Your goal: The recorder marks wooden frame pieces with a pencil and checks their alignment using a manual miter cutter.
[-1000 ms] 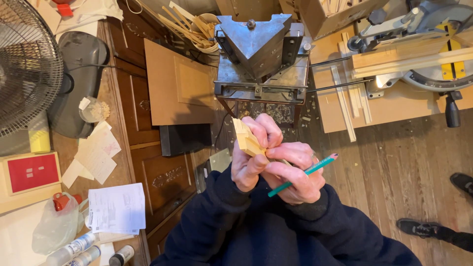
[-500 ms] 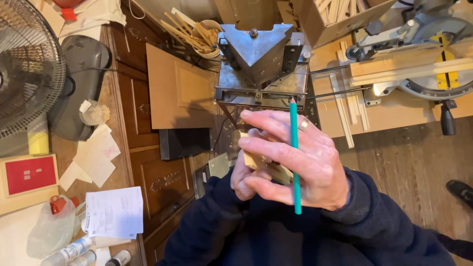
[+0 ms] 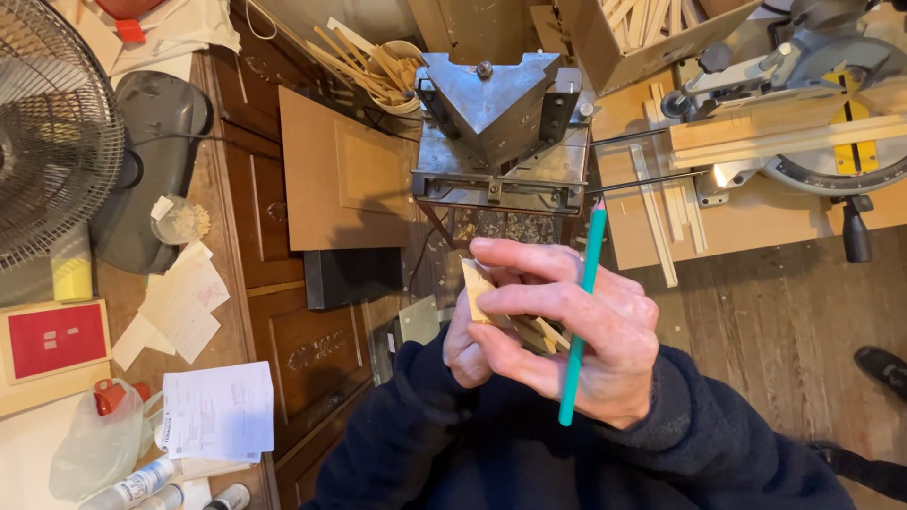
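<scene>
Both hands are raised close in front of me. My left hand (image 3: 465,342) grips a small pale wooden piece (image 3: 484,300) from behind, mostly hidden by the other hand. My right hand (image 3: 576,331) lies over the wood with its fingers stretched across it and holds a teal pencil (image 3: 580,312) upright, its tip pointing up. Dark blue sleeves cover both arms.
A grey metal mitre trimmer (image 3: 499,132) stands straight ahead. A mitre saw (image 3: 812,113) sits on a board at the right with wood strips (image 3: 661,203). A fan (image 3: 52,132), papers (image 3: 217,411), a red card (image 3: 55,338) and bottles lie left.
The right hand turned over the wood, and the pencil swung from pointing sideways to standing upright. The hands have come closer to the camera.
</scene>
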